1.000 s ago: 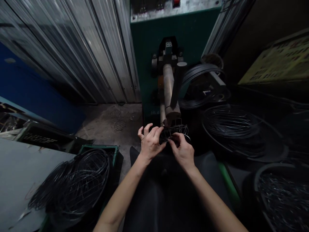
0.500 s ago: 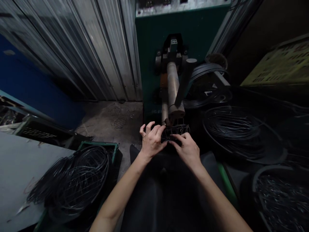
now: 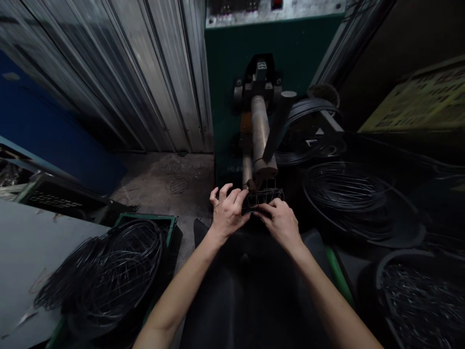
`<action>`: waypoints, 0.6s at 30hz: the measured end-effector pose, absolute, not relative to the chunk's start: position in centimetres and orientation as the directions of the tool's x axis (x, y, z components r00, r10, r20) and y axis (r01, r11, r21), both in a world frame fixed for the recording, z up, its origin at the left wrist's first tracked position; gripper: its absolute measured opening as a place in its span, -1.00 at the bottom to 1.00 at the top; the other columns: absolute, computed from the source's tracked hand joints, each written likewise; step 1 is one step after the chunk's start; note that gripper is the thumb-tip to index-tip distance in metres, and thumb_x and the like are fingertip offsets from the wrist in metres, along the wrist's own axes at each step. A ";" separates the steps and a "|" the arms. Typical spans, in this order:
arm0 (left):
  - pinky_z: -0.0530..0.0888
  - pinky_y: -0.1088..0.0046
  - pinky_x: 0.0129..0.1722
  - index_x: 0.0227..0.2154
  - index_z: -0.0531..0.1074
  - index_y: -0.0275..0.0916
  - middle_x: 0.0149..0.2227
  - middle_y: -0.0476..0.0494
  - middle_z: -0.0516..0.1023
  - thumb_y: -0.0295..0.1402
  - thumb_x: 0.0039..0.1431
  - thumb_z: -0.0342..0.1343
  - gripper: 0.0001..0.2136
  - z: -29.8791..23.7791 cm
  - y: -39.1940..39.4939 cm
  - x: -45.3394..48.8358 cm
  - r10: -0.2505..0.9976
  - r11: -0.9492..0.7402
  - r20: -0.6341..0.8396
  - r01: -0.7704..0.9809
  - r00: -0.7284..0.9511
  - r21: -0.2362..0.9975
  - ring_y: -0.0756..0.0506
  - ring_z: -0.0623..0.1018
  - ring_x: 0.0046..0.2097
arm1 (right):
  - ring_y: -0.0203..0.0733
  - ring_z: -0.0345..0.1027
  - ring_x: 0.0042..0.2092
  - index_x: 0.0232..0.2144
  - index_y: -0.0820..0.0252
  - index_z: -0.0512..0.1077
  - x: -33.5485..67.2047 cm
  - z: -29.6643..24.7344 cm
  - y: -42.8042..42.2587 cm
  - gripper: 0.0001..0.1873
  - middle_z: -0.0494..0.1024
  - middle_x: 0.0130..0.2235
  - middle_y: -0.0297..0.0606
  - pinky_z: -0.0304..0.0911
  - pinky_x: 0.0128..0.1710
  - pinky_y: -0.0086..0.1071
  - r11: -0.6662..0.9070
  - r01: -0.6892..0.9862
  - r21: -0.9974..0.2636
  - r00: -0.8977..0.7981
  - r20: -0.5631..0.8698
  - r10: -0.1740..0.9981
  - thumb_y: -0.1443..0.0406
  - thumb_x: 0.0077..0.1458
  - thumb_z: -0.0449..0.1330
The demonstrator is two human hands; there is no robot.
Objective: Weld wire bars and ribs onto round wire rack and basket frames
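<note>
A small dark wire frame [image 3: 264,197] sits under the tip of the metal arm [image 3: 262,138] of a green machine [image 3: 269,53]. My left hand [image 3: 227,212] pinches the frame's left end, its other fingers raised and curled. My right hand [image 3: 281,223] grips the frame's near right side with fingers closed. Both hands are in front of my dark lap.
A green crate [image 3: 145,222] with several black wire rings [image 3: 105,276] stands at lower left. More wire coils [image 3: 345,186] lie to the right, and a dark tub [image 3: 421,295] of small metal pieces at lower right. Corrugated metal sheeting [image 3: 119,72] stands behind on the left.
Both hands keep their hold on the wire frame under the machine arm; the view has shifted slightly, and the frame has turned a little.
</note>
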State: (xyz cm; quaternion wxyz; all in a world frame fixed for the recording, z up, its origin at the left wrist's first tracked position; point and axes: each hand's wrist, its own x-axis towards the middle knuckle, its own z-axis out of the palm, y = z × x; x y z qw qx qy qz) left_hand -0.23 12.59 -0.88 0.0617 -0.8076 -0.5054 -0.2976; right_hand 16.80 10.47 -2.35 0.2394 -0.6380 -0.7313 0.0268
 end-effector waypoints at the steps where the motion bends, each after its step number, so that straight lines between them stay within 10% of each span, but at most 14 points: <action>1: 0.02 0.05 0.16 -0.01 0.39 -0.14 -0.07 -0.17 0.53 -0.20 -0.01 0.19 -0.55 -0.9 12.6 -0.2 0.780 -0.480 0.543 0.853 0.310 0.203 -0.27 0.32 0.13 | -0.21 0.17 -0.35 -0.32 0.01 0.57 16.8 -2.3 10.5 -0.77 0.32 -0.42 -0.26 0.05 -0.41 -0.37 0.190 0.925 -0.328 -0.080 0.322 0.943 0.11 0.15 0.14; 18: 0.06 0.06 0.13 -0.01 0.39 -0.14 -0.09 -0.17 0.53 -0.22 -0.04 0.21 -0.54 -0.8 12.7 -0.3 0.767 -0.496 0.559 0.843 0.315 0.206 -0.27 0.34 0.11 | -0.16 0.11 -0.30 -0.34 0.08 0.56 16.8 -2.8 10.5 -0.82 0.37 -0.39 -0.21 -0.04 -0.36 -0.33 0.270 0.939 -0.215 -0.156 0.433 0.888 0.18 0.14 0.17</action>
